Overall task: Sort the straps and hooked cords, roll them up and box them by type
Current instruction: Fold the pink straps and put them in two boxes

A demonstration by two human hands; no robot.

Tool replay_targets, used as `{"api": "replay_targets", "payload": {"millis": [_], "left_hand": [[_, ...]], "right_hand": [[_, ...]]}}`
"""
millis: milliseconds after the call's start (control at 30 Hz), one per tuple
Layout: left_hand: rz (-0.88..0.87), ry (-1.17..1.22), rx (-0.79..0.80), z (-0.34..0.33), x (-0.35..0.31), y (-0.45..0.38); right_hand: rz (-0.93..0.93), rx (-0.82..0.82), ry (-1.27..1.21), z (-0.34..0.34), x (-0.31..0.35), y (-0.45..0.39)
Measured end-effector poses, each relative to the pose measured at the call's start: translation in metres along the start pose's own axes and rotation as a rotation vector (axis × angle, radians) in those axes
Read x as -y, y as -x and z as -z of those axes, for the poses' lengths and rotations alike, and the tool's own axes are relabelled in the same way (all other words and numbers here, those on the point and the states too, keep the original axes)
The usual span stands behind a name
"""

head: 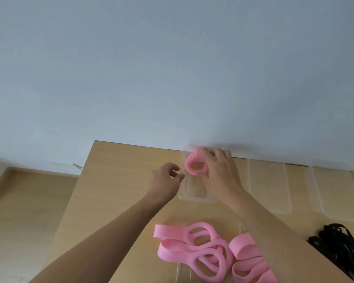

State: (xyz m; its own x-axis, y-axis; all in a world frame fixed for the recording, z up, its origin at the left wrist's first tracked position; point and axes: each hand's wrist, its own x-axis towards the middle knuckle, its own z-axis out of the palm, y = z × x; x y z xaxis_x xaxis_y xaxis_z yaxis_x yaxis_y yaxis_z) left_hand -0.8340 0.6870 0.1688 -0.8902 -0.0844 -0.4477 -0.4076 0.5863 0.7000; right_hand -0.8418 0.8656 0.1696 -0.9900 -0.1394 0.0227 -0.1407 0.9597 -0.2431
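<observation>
My right hand (217, 170) is curled round a rolled coil of flat pink elastic strap (195, 163), thumb on the near side and fingers over the far side, and the grip sits inside the far end of a clear rectangular plastic box (189, 196) that lies against the wall. My left hand (166, 178) hovers just to the left of that grip, beside the box's left wall, fingers loosely curled and holding nothing; I cannot tell whether it touches the rim.

The main risk, as I judge it, is the coil itself. The strap looks springy and nothing fastens it, so once I loosen the grip it may unwind and climb over the low wall. If I let go before it is pressed against the far corner, it has room to open out along the bare floor of the box nearer to me.

The box seems light. A push from my right hand could slide it along the light wooden surface (119, 193), and my left hand is not clearly bracing it.

Below and nearer than the grip, a loose heap of pink strap loops (194, 252) lies under my right forearm, with a second pink heap (247, 260) touching the arm. Pulling back low could drag these off or tangle them. To the right of the grip lie two more clear plastic boxes (268, 186) (331, 193), and further right and nearer a pile of black cords (339, 246); a careless sweep that way could mix the types.
</observation>
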Motion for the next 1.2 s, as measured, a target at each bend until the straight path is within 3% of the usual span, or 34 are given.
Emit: {"api": "replay_targets", "payload": {"millis": [200,333,533,767,1000,1200], "left_hand": [[-0.287,-0.118,-0.143,0.0,0.037,0.037],[-0.413,-0.169,-0.18,-0.007,0.067,0.063],[-0.458,-0.176,-0.156,-0.008,0.082,0.091],[-0.57,-0.232,-0.088,0.005,0.081,0.121],[-0.61,-0.334,0.053,0.025,0.081,0.147],[-0.697,-0.363,0.185,0.044,0.073,0.161]], "right_hand": [[-0.041,-0.267,-0.194,-0.004,0.011,0.083],[-0.043,-0.114,-0.183,-0.023,0.017,0.145],[-0.022,0.207,-0.125,-0.031,0.025,0.19],[-0.028,0.117,-0.065,-0.028,0.039,0.199],[-0.093,0.206,0.021,-0.009,0.056,0.208],[-0.102,0.068,-0.264,0.033,0.083,0.211]]}}
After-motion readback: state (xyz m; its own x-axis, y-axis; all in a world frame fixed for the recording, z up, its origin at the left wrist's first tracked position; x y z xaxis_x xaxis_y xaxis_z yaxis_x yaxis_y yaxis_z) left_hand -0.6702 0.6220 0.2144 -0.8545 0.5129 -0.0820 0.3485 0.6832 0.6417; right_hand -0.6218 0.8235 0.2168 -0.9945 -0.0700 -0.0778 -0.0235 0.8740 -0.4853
